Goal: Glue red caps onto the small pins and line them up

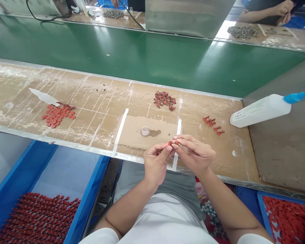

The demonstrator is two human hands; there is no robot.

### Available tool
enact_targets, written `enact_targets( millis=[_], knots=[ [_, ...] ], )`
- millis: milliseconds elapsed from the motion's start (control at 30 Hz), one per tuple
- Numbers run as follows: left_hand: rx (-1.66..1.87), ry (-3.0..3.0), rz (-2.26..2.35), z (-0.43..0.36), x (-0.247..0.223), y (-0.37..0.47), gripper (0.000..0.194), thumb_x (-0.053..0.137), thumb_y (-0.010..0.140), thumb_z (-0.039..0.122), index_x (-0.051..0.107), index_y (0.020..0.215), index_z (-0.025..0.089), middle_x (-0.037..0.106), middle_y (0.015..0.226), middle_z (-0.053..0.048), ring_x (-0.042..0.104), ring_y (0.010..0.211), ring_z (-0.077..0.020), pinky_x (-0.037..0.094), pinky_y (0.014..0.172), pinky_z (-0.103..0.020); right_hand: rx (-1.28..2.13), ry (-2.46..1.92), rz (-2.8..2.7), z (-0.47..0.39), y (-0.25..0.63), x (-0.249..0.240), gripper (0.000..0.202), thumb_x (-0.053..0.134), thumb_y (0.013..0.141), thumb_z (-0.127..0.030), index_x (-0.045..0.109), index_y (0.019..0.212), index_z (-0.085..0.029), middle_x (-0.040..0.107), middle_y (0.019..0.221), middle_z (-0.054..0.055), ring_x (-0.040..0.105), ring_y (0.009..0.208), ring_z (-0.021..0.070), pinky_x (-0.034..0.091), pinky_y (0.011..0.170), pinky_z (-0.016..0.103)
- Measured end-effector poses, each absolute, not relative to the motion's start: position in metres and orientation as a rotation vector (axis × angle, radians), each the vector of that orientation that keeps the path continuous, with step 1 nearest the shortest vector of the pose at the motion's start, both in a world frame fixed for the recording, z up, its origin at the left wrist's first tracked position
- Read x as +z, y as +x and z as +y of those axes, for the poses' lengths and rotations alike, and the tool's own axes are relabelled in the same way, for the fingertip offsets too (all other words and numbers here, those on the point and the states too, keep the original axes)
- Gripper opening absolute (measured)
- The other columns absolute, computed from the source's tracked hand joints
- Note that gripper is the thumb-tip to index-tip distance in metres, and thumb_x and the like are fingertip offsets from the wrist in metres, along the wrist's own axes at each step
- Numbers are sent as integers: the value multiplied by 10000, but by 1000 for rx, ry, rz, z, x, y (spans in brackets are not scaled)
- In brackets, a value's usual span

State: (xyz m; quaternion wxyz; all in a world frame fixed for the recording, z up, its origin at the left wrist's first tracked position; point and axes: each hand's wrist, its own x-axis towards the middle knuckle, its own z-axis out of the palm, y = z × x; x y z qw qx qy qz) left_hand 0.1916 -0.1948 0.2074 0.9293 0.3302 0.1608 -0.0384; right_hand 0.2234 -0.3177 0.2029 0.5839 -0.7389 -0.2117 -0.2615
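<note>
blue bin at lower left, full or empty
The blue bin is partly filled: red pieces crowd its near part, while pale bottom shows beyond them.

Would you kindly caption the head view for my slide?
Left fingers and right fingers pinch small red parts at a workbench.

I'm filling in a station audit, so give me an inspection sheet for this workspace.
Surface: brown film-covered bench; cardboard sheet crossed by white tape strips.
Job's things: small red piece in the fingers; clear round cup on the cardboard beside a dark stain; red-and-black pile; red discs; short row of red pieces.
Clutter: dark specks; white bottle at right.
Hands: left hand and right hand both pinch the small red piece.
Cables: dark cables beyond the green strip.
Surroundings: blue bin and blue tray holding red pieces; another person's hands at upper right.
</note>
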Motion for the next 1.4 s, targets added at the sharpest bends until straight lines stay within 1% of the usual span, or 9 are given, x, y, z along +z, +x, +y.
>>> enact_targets(
  millis=[133,300,400,633,733,933,1067,1300,1400],
  knots=[
    [-77,684,326,-196,208,191,82,807,704,185,754,760,213,766,866,-12,721,882,-162,584,874,-325,-521,-1672,-454,-321,222,200,420,756,711,-47,740,1024,-327,764,946,22,729,869,202,623,763,373],
    [-40,668,305,-199,207,192,93,801,707,156,763,763,221,768,872,-3,719,881,-139,587,828,-248,-452,-1550,-440,-321,221,199,416,750,714,-29,746,1011,-321,763,914,26,724,865,199,620,761,377],
    [-40,660,293,-199,207,192,107,798,708,145,765,775,221,770,868,-6,720,872,-133,590,814,-234,-452,-1514,-452,-320,221,199,431,742,716,-14,743,1023,-316,759,896,30,719,857,197,621,739,372],
    [-60,710,262,-198,206,190,101,796,716,175,775,806,213,768,873,-29,725,862,-167,607,824,-300,-514,-1583,-471,-325,221,202,476,746,690,13,742,1043,-306,751,908,39,715,804,191,613,672,339],
    [-63,715,261,-198,204,189,101,798,712,175,776,801,216,767,870,-27,723,852,-162,608,814,-294,-556,-1629,-514,-328,221,206,490,747,677,26,744,1045,-297,754,892,40,712,787,191,606,649,332],
    [-42,728,222,-197,203,190,104,785,723,150,775,792,226,763,909,-22,713,883,-155,596,814,-275,-589,-1680,-575,-328,222,210,505,747,673,32,741,1057,-296,761,878,36,711,791,195,602,661,336],
    [-19,744,204,-196,205,191,132,805,694,142,775,775,242,759,947,-21,706,915,-156,588,824,-274,-554,-1656,-567,-328,223,212,470,747,687,14,746,1047,-289,762,873,40,711,812,204,601,678,349],
    [10,779,171,-196,205,190,157,819,671,134,775,777,242,758,951,-40,708,921,-174,580,867,-322,-475,-1577,-548,-332,225,210,424,778,676,-24,757,1007,-289,753,808,36,694,832,223,586,697,380],
    [5,777,154,-197,205,188,177,816,668,114,775,785,242,760,950,-37,711,919,-174,579,868,-314,-438,-1558,-541,-334,225,211,388,786,680,-47,762,982,-289,753,807,38,687,837,225,579,721,394]
  ],
)
